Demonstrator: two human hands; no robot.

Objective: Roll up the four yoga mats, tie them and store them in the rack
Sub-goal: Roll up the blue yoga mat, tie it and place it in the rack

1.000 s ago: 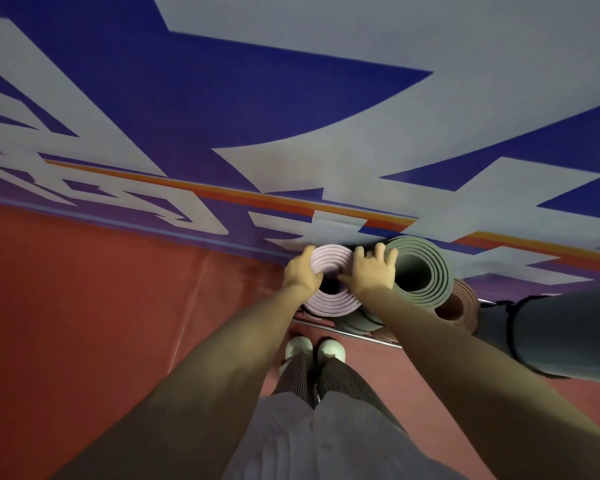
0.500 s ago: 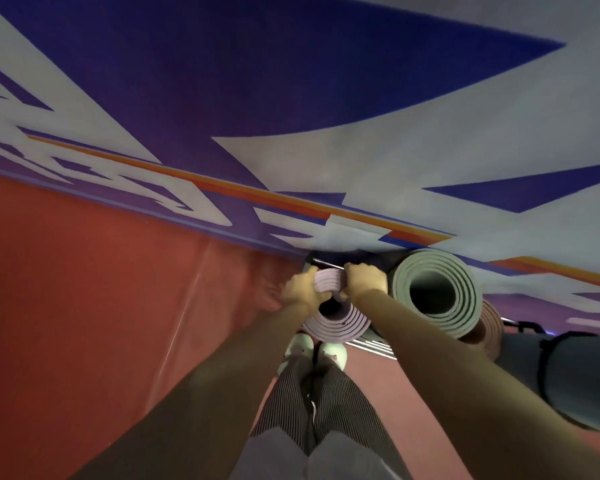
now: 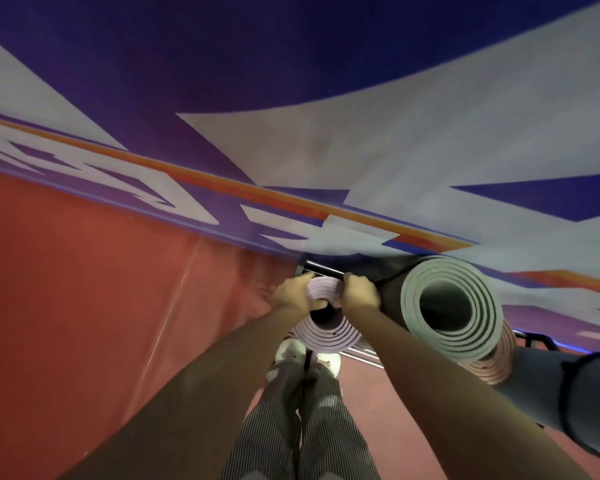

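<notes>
Fingers (image 3: 300, 285) tight around pink mat (image 3: 329, 341) rim; left hand (image 3: 291, 296), right hand (image 3: 361, 294) alike.

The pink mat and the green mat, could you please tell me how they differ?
The pink mat is pale lilac-pink; the green mat is grey-green. The left hand and right hand both hold the pink mat's upper rim; nothing touches the green mat. The green mat's end looks larger here, with a wider hollow, than the pink mat's. Both are rolled, with coiled ends facing the camera.
</notes>
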